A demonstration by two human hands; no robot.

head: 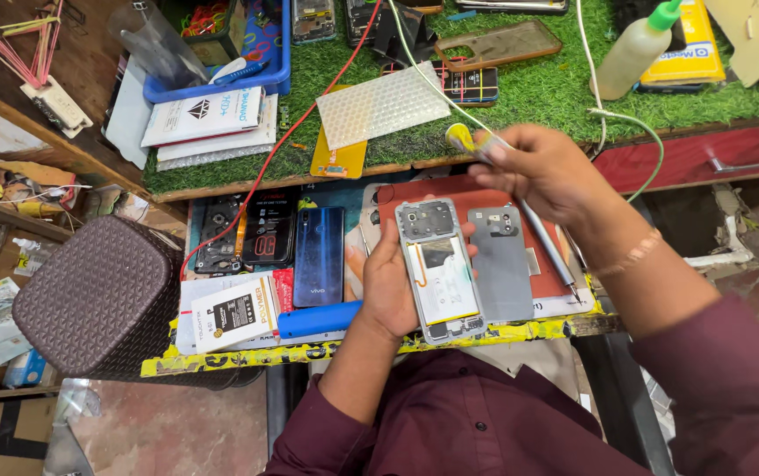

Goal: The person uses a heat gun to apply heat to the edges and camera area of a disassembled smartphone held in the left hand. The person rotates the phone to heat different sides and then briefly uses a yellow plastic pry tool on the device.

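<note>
Head view: left hand [390, 284] cradles flat, opened phone [439, 271]

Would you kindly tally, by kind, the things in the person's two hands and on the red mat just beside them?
Opened phones with the back off, held in the left hand: 1
Grey phone back covers on the red mat: 1
Yellow-tipped tools in the right hand: 1
Thin metal tools: 1
Total: 4

a near work board [371, 345] edged in yellow tape carries a blue phone [319, 256], a grey back cover [501, 264] and a boxed battery [234, 313] (left); the far grass mat [556, 88] holds a squeeze bottle [635, 48].
</note>
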